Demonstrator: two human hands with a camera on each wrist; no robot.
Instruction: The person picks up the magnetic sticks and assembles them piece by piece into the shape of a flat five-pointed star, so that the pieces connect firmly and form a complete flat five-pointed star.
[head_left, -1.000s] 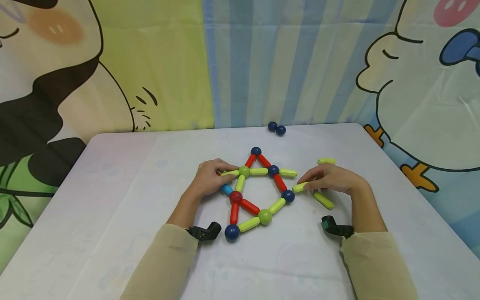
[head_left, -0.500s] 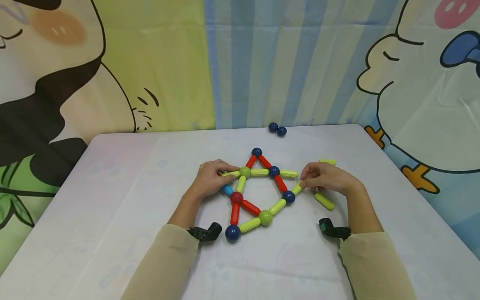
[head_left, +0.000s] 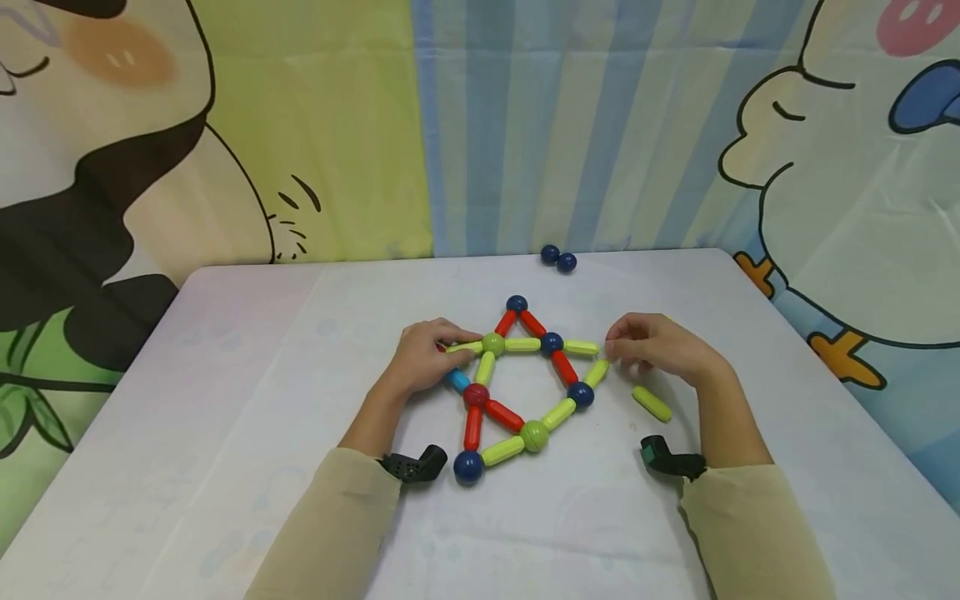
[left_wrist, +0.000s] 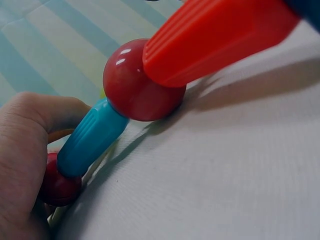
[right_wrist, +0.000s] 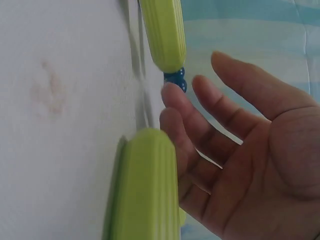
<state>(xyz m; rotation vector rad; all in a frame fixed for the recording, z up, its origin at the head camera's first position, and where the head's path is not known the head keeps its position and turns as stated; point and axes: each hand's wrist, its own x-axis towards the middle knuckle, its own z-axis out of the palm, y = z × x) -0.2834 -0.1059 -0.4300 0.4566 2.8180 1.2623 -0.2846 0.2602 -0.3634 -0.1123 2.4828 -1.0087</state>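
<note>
step: building the flat star of plastic sticks and balls (head_left: 517,379) | left hand (head_left: 423,360) pinches a green stick (head_left: 463,347) | right hand (head_left: 654,348) – fingers loose, empty | next – grab the loose green plastic stick (head_left: 651,403)

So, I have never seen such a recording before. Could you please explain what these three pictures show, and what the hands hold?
A person works with two bare hands; there is no machine. One camera sits on the head and looks down at the white table. The two close-up pictures come from small cameras on the wrists. On the table lies a flat figure of red, green and blue sticks joined by balls. The left hand holds its left side, beside a blue stick and a red ball. The right hand is open and holds nothing; its fingertips are close to a green stick of the figure. A loose green stick and two dark blue balls lie apart.
</note>
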